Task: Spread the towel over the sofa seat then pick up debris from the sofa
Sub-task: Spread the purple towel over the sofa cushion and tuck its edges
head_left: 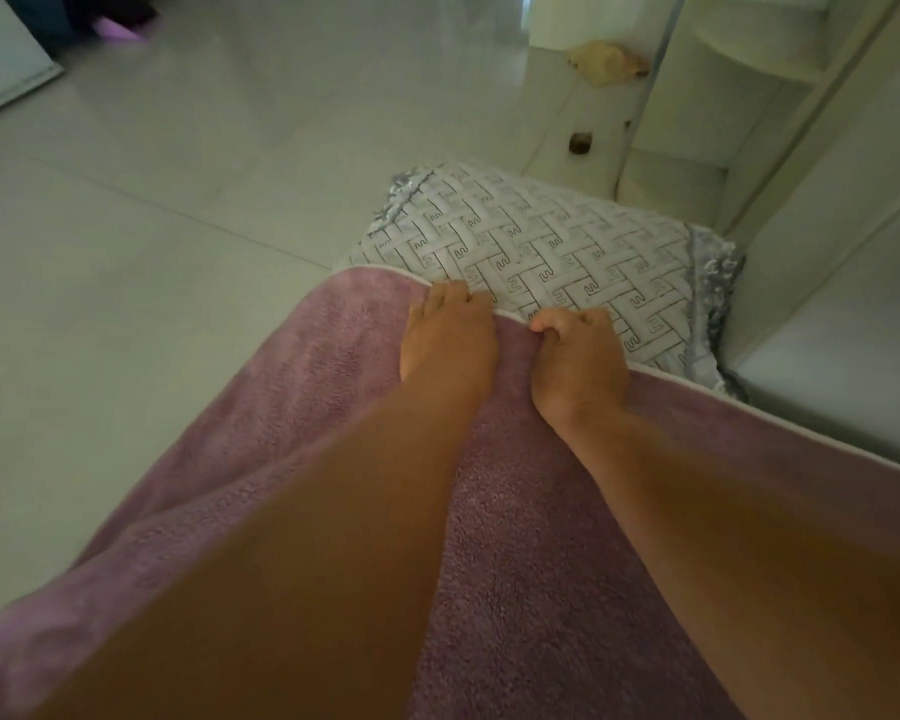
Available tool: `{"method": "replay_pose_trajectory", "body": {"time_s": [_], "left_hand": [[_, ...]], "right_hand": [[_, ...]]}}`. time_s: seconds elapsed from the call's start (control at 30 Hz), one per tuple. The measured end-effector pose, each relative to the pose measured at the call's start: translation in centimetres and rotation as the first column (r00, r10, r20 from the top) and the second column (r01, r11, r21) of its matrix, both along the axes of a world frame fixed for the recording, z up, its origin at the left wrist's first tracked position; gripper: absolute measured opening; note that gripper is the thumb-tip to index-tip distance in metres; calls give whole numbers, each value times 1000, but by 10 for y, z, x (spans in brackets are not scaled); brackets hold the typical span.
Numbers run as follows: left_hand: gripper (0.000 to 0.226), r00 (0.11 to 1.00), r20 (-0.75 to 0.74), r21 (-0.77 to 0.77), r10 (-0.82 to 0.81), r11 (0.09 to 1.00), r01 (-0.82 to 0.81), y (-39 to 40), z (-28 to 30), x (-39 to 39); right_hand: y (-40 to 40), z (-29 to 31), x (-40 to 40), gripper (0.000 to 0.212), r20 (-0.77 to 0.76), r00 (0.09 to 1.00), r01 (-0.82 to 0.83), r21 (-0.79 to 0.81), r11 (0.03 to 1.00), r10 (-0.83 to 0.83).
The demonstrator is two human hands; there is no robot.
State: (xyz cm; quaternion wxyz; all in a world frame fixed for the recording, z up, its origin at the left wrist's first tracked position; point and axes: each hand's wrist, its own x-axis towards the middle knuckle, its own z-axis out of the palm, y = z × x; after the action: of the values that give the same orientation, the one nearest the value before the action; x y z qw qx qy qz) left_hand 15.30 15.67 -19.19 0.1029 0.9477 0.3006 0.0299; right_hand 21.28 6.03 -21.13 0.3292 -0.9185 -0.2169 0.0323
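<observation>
A fluffy purple towel [302, 407] with a white hem lies spread over the sofa seat and fills the lower part of the view. Both my hands rest at its far edge, side by side. My left hand [450, 337] lies on the towel with its fingers curled over the hem. My right hand [575, 350] pinches the hem between thumb and fingers. Just beyond the hem a white cushion [531, 241] with a woven line pattern and silver trim lies on the seat. No debris shows on the sofa.
Pale tiled floor [152, 226] stretches to the left and ahead. White shelving [749, 96] stands at the right, with a tan crumpled object [606, 62] on a ledge. A purple item [120, 31] lies on the floor far left.
</observation>
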Motion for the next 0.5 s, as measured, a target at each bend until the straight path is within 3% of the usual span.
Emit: {"method": "replay_pose_trajectory", "body": {"time_s": [0.13, 0.3, 0.5], "left_hand": [[52, 997, -76, -111, -27, 994, 19, -14, 5, -23], [44, 998, -20, -139, 53, 989, -55, -50, 15, -61], [39, 994, 72, -199, 88, 977, -72, -90, 40, -115]], "right_hand": [[-13, 13, -1, 29, -97, 979, -193, -142, 971, 180], [-32, 33, -31, 53, -175, 919, -393, -358, 847, 353], [-71, 60, -92, 43, -133, 945, -305, -46, 951, 297]]}}
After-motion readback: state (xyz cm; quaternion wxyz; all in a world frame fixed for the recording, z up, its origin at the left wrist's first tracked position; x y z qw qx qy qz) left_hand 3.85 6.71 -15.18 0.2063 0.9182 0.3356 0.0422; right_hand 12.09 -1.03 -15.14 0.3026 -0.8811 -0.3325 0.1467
